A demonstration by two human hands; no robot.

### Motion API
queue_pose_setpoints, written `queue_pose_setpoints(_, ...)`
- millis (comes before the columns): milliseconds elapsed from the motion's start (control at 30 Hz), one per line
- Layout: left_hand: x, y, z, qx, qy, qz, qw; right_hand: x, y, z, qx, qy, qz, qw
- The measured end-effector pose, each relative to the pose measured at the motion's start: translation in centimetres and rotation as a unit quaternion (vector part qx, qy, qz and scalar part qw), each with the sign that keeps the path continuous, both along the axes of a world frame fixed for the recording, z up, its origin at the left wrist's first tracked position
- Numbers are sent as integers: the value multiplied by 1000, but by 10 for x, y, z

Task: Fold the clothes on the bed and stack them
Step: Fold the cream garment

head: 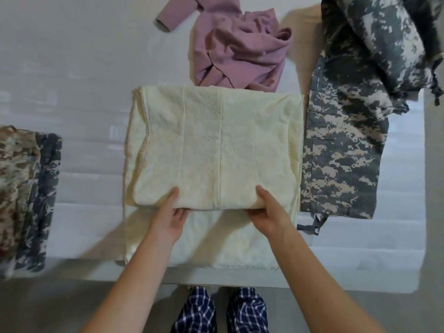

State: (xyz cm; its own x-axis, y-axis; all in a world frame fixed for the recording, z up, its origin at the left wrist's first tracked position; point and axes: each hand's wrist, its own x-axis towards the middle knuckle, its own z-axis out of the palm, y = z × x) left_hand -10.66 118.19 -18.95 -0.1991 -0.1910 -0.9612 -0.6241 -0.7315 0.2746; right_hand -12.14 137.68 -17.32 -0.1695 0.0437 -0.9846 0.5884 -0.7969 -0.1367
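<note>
Cream garment (216,145): laid in the middle of the bed (96,68), folded edge gripped by left hand (171,213) and right hand (265,212). Fold is best carried level, edges matched, then added to the camouflage stack (24,193).

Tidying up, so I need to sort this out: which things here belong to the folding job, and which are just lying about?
Job: cream garment, gripped by left hand and right hand; pink sweater; grey camouflage trousers; folded camouflage stack.
Just there: bed; worn plaid trousers.
</note>
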Motion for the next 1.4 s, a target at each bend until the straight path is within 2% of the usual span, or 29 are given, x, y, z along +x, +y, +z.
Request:
queue_pose_setpoints(133, -90, -1, 53, -13, 73, 13, 997, -83, 4, 55, 4, 53, -9, 999)
queue_pose_setpoints(200, -141, -1, 94, -1, 176, 5, 984, -123, 9, 97, 27, 142, 26, 989)
queue_pose_setpoints(267, -181, 0, 129, 26, 300, 14, 953, -156, 13, 134, 53, 263, 51, 962)
queue_pose_setpoints(333, -203, -5, 148, 41, 380, 35, 923, -174, 16, 154, 14, 367, -6, 930)
queue_pose_setpoints(400, -204, -9, 145, 61, 410, 36, 910, -178, 17, 152, -47, 389, -91, 915)
queue_pose_setpoints(500, -171, -10, 100, 94, 362, 12, 927, -150, 17, 109, -25, 336, -57, 940)
queue_pose_setpoints(633, -96, -11, 22, 71, 159, 5, 985, -83, 12, 30, -16, 173, 7, 985)
queue_pose_setpoints(700, -72, -15, -4, 46, 94, -4, 995, -61, 13, 3, -9, 112, 23, 993)
queue_pose_setpoints(867, -55, -30, -18, 40, 135, 8, 990, -40, 32, -18, -11, 128, -5, 992)
queue_pose_setpoints(933, -51, -35, -19, -10, 94, -16, 995, -39, 37, -16, 49, 87, 43, 994)
queue_pose_setpoints(1000, -49, -43, -18, -162, 22, -71, 984, -39, 43, -16, 183, 20, 123, 975)
queue_pose_setpoints(1033, -51, -48, -16, -268, 10, -95, 959, -43, 47, -14, 277, 0, 173, 945)
queue_pose_setpoints(1067, -56, -53, -12, -363, 23, -132, 922, -50, 50, -11, 387, 2, 237, 891)
queue_pose_setpoints(1100, -65, -59, -7, -444, 61, -193, 873, -61, 52, -5, 496, 32, 302, 814)
queue_pose_setpoints(1167, -92, -63, 5, -561, 166, -358, 727, -90, 55, 8, 648, 136, 411, 627)
queue_pose_setpoints(1200, -111, -63, 10, -591, 214, -439, 642, -109, 55, 13, 671, 185, 461, 551)
queue_pose_setpoints(1300, -179, -58, 16, -598, 283, -635, 399, -170, 61, 14, 619, 244, 639, 387)
queue_pose_setpoints(1333, -199, -56, 15, -584, 284, -680, 340, -187, 64, 12, 592, 242, 688, 343)
queue_pose_setpoints(1367, -216, -54, 13, -567, 273, -716, 302, -200, 65, 11, 569, 235, 722, 314)
queue_pose_setpoints(1400, -230, -53, 9, -549, 252, -745, 282, -209, 67, 9, 553, 225, 744, 301)
